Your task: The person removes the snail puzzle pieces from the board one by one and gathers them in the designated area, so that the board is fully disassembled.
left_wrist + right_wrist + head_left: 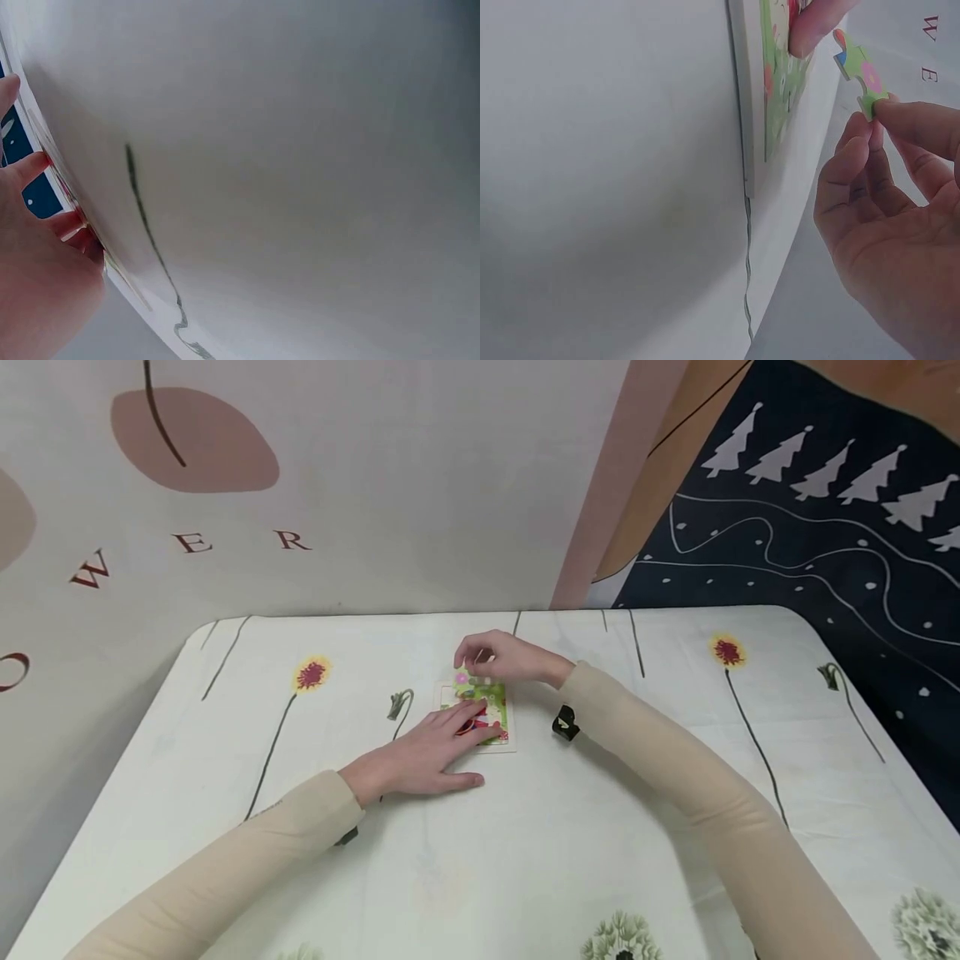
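A green puzzle piece (866,73) with a pink flower is pinched between thumb and fingers of the right hand (504,658). Below those fingertips lies the puzzle board (748,90), on which the left hand (423,752) rests, fingers spread; what they cover is unclear. Flowered white cloth (525,860) lies under the board.

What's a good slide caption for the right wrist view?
The right hand pinches a green puzzle piece with a pink flower while the left hand rests on the puzzle board.
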Available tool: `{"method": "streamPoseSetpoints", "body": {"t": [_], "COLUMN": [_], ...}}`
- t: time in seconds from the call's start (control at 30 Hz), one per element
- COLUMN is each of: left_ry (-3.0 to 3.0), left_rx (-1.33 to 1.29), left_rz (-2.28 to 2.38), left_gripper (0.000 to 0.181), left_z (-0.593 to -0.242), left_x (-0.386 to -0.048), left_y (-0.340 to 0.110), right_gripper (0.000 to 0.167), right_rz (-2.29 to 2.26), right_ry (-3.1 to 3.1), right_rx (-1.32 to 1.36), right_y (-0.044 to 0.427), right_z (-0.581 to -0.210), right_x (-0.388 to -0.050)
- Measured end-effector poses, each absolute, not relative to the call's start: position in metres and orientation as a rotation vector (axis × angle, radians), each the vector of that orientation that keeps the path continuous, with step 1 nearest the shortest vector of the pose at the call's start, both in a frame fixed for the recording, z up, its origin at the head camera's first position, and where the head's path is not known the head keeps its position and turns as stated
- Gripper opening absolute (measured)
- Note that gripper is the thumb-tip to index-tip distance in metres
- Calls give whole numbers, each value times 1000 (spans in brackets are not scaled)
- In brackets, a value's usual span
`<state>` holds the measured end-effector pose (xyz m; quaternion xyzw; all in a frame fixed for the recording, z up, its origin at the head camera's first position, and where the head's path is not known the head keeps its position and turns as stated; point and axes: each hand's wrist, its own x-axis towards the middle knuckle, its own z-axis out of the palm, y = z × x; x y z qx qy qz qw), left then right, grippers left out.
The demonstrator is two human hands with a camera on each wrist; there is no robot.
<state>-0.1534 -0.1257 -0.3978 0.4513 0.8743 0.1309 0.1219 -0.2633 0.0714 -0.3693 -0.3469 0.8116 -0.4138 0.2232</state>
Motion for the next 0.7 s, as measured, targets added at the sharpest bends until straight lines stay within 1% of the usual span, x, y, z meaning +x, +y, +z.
{"method": "streamPoseSetpoints", "body": {"t": [0.7], "left_ry": [2554], "left_rx": [1339], "left_rz": [386], "left_gripper": [69], "left_z": [-398], "left_x": [-155], "left_y": [-126], "right_gripper": [18], "right_rz": [-1200], "right_ry": [2329], "right_rx": [-869], "right_y": [96], "right_z": [-369], "right_x": [-266]}}
